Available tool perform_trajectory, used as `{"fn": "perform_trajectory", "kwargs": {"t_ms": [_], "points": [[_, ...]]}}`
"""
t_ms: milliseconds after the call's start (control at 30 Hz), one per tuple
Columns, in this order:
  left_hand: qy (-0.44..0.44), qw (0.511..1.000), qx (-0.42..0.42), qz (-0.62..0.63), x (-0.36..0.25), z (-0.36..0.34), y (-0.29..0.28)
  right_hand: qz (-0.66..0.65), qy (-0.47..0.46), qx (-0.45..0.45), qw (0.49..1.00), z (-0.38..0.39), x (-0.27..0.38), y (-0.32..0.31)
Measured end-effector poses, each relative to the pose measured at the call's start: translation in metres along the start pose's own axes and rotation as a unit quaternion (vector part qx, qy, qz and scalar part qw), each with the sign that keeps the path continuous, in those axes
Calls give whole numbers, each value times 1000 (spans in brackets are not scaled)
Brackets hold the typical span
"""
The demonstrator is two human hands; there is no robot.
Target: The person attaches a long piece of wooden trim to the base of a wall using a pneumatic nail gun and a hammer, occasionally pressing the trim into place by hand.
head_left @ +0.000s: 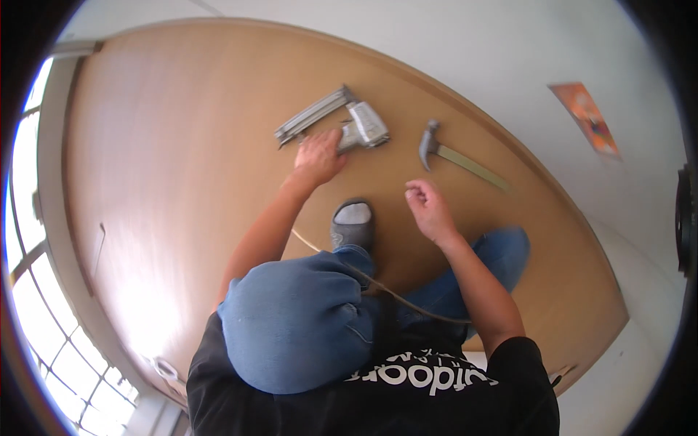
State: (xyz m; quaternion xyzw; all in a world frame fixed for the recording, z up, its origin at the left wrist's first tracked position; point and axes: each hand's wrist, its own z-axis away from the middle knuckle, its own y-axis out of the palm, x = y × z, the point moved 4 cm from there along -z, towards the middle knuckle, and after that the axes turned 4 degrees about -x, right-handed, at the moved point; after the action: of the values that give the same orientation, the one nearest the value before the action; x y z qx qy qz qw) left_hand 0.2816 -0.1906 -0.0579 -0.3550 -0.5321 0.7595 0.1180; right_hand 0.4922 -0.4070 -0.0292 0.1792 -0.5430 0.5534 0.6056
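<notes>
A grey nail gun (369, 125) lies on its side on the wood-coloured surface ahead of me. My left hand (320, 156) is on its grip, fingers curled around it. To the right lies a claw hammer (465, 167) with a dark metal head and a pale greenish handle. Just below the hammer head, my right hand (429, 207) hovers with its fingers curled together, apart from the hammer. Blur hides whether anything small is pinched there. A thin tan hose (407, 301) runs across my legs.
I crouch on a broad wood-coloured surface (182, 123), one foot in a grey slipper (352, 225). Its curved-looking edge borders a pale area with an orange printed sheet (587, 120). A thin metal rod (99, 247) lies at left, near bright barred windows (54, 312).
</notes>
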Motion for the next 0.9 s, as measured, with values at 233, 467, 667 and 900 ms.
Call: {"fn": "perform_trajectory", "kwargs": {"t_ms": [233,467,667,900], "points": [[-17,999,7,-49,-8,1,-3,164,-113,-34,979,48,30,-94],[11,997,34,-64,-18,4,11,240,-113,-150,952,136,24,-198],[31,993,60,-96,-14,15,-1,304,-105,-108,941,177,16,-198],[14,989,48,-136,-37,37,-26,377,-155,-97,908,40,-5,-167]]}}
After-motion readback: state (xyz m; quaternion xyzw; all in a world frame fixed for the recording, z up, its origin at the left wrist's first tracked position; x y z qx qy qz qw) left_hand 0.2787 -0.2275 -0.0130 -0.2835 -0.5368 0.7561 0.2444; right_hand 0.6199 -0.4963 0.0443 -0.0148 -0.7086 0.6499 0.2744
